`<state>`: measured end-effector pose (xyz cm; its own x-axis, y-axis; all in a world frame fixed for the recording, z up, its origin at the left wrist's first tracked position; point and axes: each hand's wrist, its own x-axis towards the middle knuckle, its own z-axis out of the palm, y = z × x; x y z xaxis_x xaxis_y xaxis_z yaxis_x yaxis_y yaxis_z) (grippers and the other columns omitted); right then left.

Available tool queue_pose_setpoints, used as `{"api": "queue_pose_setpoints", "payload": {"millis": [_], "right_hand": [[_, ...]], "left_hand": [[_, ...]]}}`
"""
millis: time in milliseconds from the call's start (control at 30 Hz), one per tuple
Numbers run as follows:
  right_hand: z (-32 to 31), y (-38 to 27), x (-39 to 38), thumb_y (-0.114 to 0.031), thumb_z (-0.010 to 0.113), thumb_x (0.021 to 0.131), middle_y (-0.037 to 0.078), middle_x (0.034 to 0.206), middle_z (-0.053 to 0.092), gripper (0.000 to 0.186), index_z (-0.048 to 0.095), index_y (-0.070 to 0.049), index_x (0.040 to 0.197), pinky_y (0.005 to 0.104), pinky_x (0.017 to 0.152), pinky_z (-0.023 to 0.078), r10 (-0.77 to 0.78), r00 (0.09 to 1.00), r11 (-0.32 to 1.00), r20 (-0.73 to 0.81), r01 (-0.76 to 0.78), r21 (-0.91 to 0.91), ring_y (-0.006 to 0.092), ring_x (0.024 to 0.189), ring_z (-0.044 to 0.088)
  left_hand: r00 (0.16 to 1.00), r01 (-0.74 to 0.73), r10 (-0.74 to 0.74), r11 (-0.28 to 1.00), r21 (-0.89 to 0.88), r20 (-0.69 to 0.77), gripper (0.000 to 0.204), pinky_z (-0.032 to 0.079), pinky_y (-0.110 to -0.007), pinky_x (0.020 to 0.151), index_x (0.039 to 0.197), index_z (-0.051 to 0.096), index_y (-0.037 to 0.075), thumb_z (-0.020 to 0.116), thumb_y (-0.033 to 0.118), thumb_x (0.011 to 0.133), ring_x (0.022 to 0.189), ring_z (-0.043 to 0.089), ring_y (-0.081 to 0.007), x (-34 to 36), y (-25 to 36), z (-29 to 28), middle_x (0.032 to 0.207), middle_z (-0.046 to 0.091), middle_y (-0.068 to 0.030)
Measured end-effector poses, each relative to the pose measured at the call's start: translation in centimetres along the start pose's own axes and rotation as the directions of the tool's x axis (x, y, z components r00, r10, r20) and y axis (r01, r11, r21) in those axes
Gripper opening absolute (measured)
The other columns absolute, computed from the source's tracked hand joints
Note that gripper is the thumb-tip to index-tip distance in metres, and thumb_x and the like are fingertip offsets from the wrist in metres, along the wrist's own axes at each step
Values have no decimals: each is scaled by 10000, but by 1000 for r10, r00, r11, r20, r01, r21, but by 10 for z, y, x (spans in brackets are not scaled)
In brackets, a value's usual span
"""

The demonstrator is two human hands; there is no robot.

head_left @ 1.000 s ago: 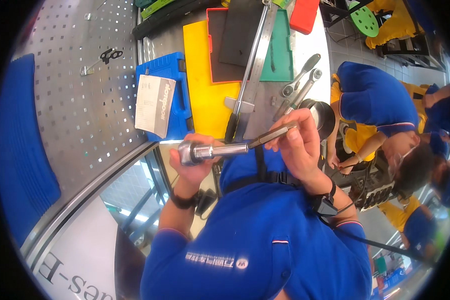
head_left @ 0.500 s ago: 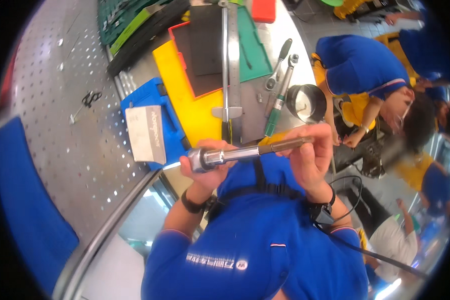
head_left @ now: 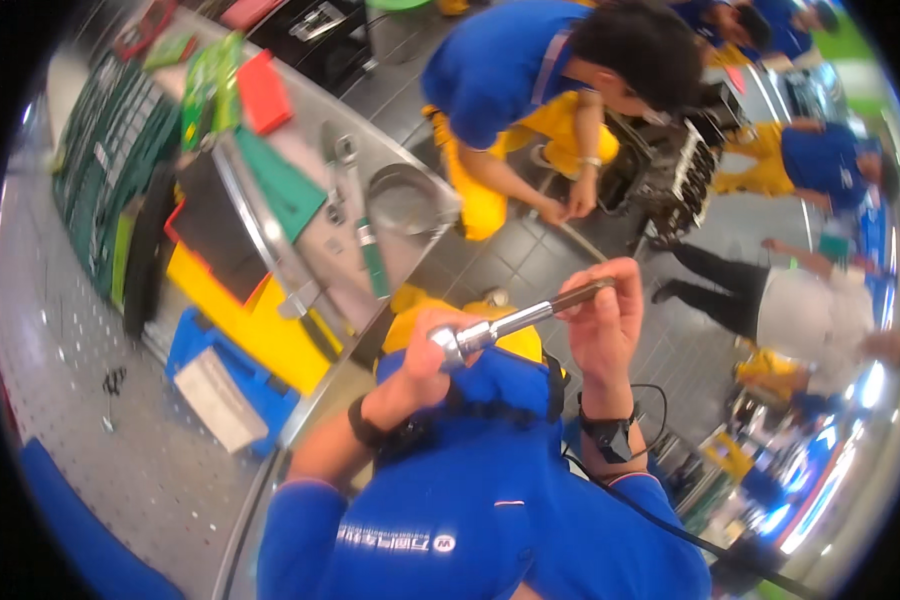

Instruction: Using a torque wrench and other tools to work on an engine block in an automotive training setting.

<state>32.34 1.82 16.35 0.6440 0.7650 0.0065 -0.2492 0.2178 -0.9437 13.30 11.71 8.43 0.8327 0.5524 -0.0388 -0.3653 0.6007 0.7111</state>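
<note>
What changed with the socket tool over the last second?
The dark bit now lines up with the silver socket tool, tip apparently seated; a second ago they were angled. The view turned: the bench sits further left in frame. Unchanged: left grip on the tool, right grip on the bit.

On my feed, a shiny chrome socket tool (head_left: 515, 321) slants from its rounded head (head_left: 447, 346), near left, to a brownish bit (head_left: 578, 296) lined up at its far right end.

Silver socket tool (head_left: 503, 326), brownish bit (head_left: 574, 297)
</note>
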Motion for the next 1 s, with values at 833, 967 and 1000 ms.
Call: {"api": "queue_pose_setpoints", "payload": {"millis": [833, 967, 1000], "right_hand": [[-509, -105, -221, -138, 596, 928, 78, 1102, 667, 526, 508, -31, 1435, 377, 948, 466, -339, 924, 676, -177, 109, -729, 223, 984, 601], [-529, -80, -174, -173, 626, 1003, 68, 1072, 641, 403, 528, -59, 1378, 394, 1028, 443, -399, 851, 739, -343, 76, -670, 185, 1021, 587], [-535, -84, -166, -167, 632, 997, 84, 1090, 653, 376, 551, -62, 1349, 403, 1017, 456, -435, 811, 743, -390, 79, -664, 204, 1021, 602]], "left_hand": [[531, -63, -333, 902, 428, 779, 475, 424, -302, 734, 1067, 494, 50, 645, 482, 942, 829, 500, -138, 142, -339, 454, 929, 544, -55], [584, -167, -249, 894, 415, 773, 338, 442, -349, 783, 1054, 550, 57, 689, 324, 902, 830, 512, -213, 171, -390, 498, 889, 527, -60], [561, -237, -242, 869, 434, 791, 351, 429, -367, 827, 1045, 548, 60, 704, 331, 885, 852, 512, -246, 178, -402, 508, 890, 519, -64]]}}
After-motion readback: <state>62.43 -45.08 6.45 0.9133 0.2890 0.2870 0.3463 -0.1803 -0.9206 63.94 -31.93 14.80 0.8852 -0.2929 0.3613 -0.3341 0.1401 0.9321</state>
